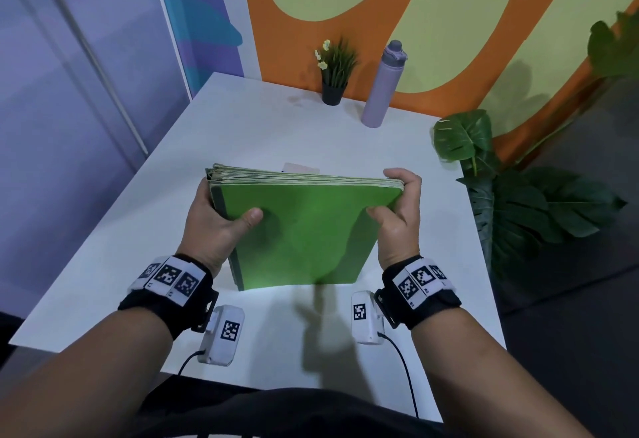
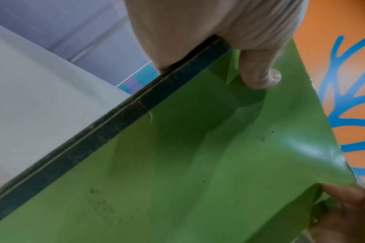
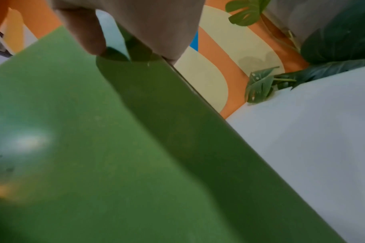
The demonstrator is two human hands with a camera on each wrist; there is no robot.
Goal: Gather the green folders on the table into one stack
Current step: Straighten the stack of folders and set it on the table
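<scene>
A stack of several green folders (image 1: 304,226) stands tilted on its near edge on the white table (image 1: 242,133), its top cover facing me. My left hand (image 1: 221,216) grips the stack's left, dark-spined side, thumb on the cover. My right hand (image 1: 397,209) grips the right side, thumb on the cover and fingers behind. In the left wrist view the green cover (image 2: 198,164) and dark spine (image 2: 114,118) fill the frame under my left hand's thumb (image 2: 258,72). The right wrist view shows the cover (image 3: 114,148) under my right hand's thumb (image 3: 87,36).
A small potted plant (image 1: 334,73) and a lilac bottle (image 1: 383,87) stand at the table's far edge against the painted wall. Large leafy plants (image 1: 511,202) crowd the table's right side. A pale card (image 1: 301,168) peeks out behind the stack.
</scene>
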